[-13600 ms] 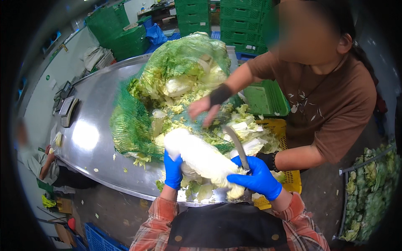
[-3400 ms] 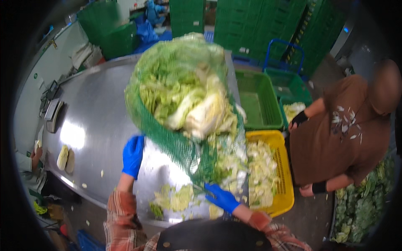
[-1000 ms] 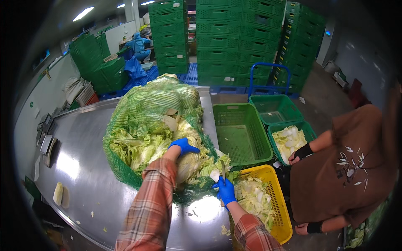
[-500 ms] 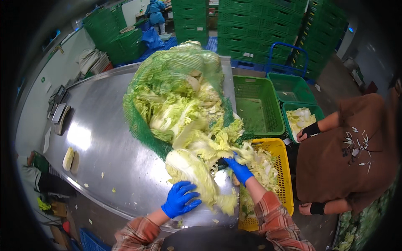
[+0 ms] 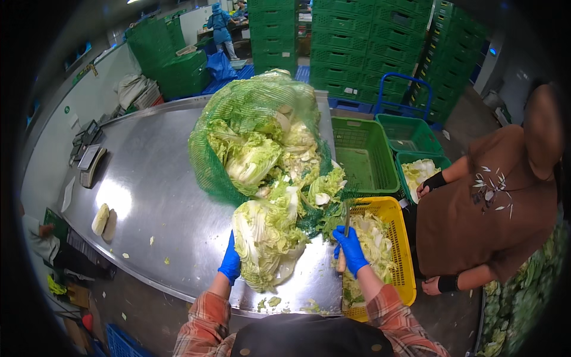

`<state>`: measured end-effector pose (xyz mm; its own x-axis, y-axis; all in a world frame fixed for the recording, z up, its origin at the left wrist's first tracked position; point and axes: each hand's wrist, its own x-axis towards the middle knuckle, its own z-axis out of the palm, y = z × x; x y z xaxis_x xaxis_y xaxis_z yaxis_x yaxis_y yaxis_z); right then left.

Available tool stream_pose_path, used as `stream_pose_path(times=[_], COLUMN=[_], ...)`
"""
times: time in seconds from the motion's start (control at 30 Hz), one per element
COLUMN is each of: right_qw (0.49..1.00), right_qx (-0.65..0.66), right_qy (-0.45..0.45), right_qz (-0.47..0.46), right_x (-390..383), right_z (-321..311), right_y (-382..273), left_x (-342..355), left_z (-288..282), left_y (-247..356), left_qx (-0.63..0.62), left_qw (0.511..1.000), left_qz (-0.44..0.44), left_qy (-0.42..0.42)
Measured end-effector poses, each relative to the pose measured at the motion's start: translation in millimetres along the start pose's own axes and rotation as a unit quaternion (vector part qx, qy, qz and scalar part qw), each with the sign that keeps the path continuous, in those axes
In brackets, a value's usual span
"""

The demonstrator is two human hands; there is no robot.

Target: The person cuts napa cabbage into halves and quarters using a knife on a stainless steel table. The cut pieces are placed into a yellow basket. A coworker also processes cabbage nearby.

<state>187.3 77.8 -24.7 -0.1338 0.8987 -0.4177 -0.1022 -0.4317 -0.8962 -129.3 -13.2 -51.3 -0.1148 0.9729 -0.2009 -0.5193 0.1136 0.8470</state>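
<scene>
My left hand (image 5: 231, 259), blue-gloved, grips the left side of a large leafy cabbage (image 5: 262, 244) at the table's front, its fingers partly hidden behind it. Right of that, my right hand (image 5: 350, 250) is closed round a knife with a pale wooden handle (image 5: 341, 263), its blade upright beside the yellow basket. Beyond both hands, a torn green mesh sack (image 5: 211, 154) spills more cabbages and loose leaves (image 5: 250, 163) across the steel table (image 5: 143, 220).
A yellow basket (image 5: 405, 250) of trimmings and green crates (image 5: 363, 154) stand right, with a co-worker in brown (image 5: 476, 226). A scale (image 5: 90, 163) and small cabbage (image 5: 100, 219) lie left. Tall crate stacks (image 5: 339, 41) and people in blue (image 5: 220, 30) are behind.
The large cabbage has come out from the sack to the table's front. My left hand has moved from below it to its left side; my right hand has shifted slightly down with the knife.
</scene>
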Motion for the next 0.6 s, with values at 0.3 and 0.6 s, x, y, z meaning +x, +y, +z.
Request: stream_pose_path(times=[0.3,0.6], right_qw=[0.968,0.996], right_qx=[-0.211,-0.030], right_qy=[-0.129,-0.044], right_qz=[0.038,0.076], right_x=[-51.5,-83.7], right_z=[-23.6,-20.8], right_y=[-51.0,27.1], left_x=[-58.5,-23.1], left_z=[114.8,127.2], left_y=[-11.2,-1.3], left_qx=[0.811,0.696], left_qw=[0.489,0.652], left_qz=[0.282,0.173], left_qy=[-0.152,-0.245])
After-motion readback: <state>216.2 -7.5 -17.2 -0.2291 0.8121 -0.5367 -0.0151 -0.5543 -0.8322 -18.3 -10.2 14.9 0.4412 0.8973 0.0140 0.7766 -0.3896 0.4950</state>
